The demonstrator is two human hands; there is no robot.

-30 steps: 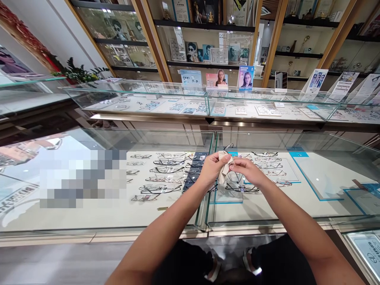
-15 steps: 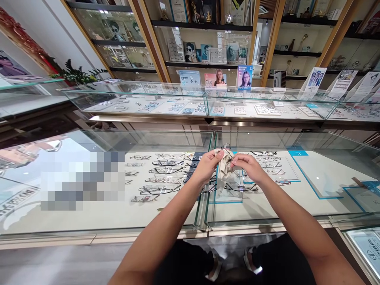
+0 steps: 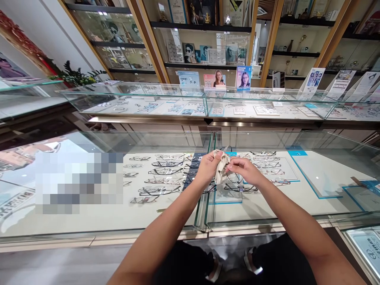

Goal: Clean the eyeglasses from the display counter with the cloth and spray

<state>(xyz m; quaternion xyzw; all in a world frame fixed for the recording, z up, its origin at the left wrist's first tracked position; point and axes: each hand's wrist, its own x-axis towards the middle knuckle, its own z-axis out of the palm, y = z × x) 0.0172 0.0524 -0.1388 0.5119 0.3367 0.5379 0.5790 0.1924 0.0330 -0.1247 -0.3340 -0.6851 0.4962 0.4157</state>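
Above a glass display case, both my hands meet over a pair of dark-rimmed glasses. My left hand is closed on a beige cleaning cloth, pinching it against the frame. My right hand is closed on the glasses, gripping the frame near the lens. The cloth hangs down between the two hands and hides part of the frame. Rows of eyeglass frames lie inside the case beneath my hands.
A second glass counter with more frames runs behind, carrying upright advert cards. Wall shelves with pictures and trophies stand at the back. A potted plant is at the left. My dark trousers and sandals show below.
The cloth has shifted slightly between my hands, bunching and then hanging lower again. Both hands stay in nearly the same spot over the case.
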